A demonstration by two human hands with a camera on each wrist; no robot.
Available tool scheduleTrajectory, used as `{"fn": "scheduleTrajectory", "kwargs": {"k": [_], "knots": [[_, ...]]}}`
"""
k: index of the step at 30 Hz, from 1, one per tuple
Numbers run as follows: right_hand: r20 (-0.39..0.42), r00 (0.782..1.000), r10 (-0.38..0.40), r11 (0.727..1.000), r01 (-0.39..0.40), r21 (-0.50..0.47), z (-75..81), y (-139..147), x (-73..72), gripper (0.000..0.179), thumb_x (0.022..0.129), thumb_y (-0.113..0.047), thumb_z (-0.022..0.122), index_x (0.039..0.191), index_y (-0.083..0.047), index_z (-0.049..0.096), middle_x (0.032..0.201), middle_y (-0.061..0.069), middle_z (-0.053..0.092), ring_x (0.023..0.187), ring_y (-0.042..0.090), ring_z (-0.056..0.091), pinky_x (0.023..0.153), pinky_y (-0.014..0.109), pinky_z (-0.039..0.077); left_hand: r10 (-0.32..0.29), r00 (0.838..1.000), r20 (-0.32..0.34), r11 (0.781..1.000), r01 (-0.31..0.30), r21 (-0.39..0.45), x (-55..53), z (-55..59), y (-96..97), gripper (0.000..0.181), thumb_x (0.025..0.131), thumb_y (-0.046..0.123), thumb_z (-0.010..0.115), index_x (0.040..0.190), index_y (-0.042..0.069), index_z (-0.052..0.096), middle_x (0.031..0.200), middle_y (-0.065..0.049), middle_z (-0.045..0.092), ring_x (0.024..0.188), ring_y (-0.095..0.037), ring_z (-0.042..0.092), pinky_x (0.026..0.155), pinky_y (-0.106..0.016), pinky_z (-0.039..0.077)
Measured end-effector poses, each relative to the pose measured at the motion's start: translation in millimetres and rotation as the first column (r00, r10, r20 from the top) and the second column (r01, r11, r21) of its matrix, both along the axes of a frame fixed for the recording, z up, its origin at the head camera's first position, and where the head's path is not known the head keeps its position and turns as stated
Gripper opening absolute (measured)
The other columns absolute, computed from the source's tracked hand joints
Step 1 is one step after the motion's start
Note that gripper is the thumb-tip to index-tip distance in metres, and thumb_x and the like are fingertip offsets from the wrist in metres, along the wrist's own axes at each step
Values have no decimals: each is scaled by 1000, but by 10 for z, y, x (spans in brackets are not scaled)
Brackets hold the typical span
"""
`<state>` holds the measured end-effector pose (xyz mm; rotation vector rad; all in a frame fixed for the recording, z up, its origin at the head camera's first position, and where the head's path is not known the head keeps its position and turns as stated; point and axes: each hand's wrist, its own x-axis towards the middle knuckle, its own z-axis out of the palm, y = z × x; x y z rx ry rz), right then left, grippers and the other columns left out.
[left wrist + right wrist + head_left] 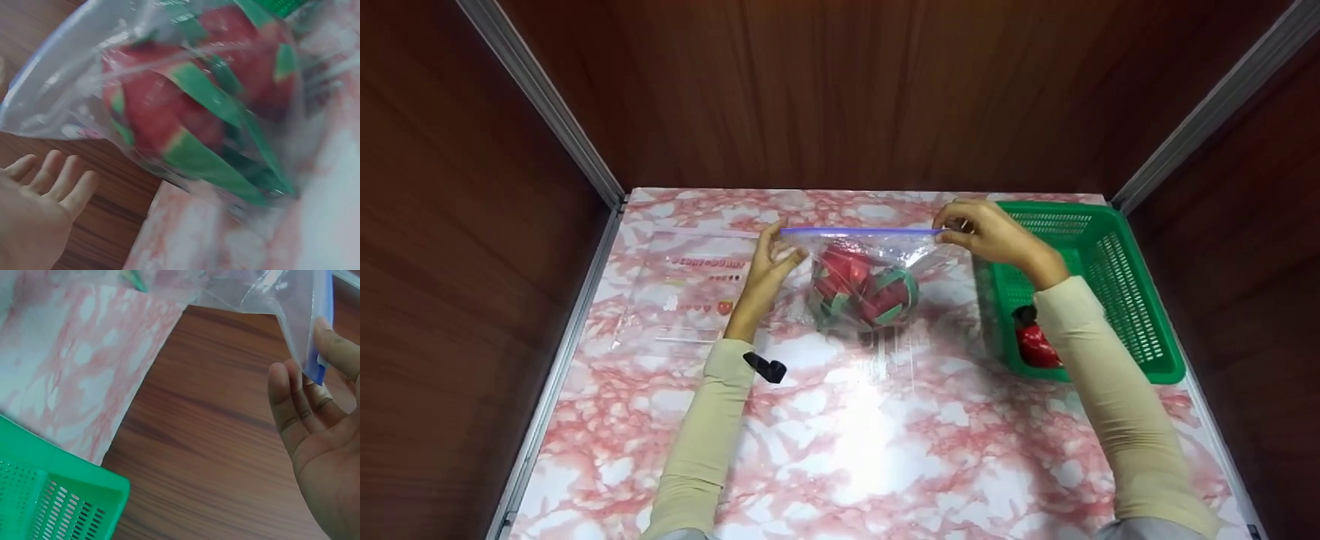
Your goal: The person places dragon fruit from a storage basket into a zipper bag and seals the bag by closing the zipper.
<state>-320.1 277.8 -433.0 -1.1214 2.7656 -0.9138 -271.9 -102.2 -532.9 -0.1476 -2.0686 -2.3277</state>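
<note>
At the right end of a clear plastic zip bag (911, 247), the right hand (986, 232) pinches the violet edge (862, 232); the left hand (769, 266), fingers parted, is beside the left end. Two round red-and-green fruits (844, 271) sit inside, nearer, between the hands. Leftward, red lettering (709, 262) on flat clear plastic (660, 247) is illegible.

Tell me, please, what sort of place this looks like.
Probably an enclosed work booth: wood-grain panels on three sides, metal strips at their corners, and a marble-patterned tabletop between them.
</note>
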Motion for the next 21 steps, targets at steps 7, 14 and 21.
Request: {"fn": "scheduleTrajectory", "kwargs": {"k": [7, 14, 21], "knots": [[6, 1000, -14, 1000, 14, -15, -26, 11, 6, 11, 101, -18, 75, 109, -10, 75, 102, 6, 74, 87, 17, 64, 78, 28, 57, -181, 972, 149, 983, 185, -15, 42, -310, 103, 123, 84, 42, 91, 169, 14, 6, 172, -24, 24, 160, -41, 29, 128, -55, 38], [15, 1000, -28, 998, 28, -53, -76, 17, 7, 12, 100, -17, 76, 108, -8, 75, 102, 8, 75, 89, 18, 66, 77, 31, 58, -130, 975, 181, 972, 161, -171, 17, -489, 299, 125, 85, 39, 91, 171, 15, 4, 170, -25, 25, 158, -44, 32, 128, -53, 38], [26, 998, -66, 990, 68, -121, -156, 28, 37, 10, 99, -15, 76, 107, -8, 76, 104, 7, 74, 92, 17, 67, 77, 19, 54, -80, 976, 203, 960, 130, -247, 10, -524, 374, 116, 85, 26, 93, 170, 9, 17, 160, -19, 28, 143, -37, 53, 114, -41, 53]]}}
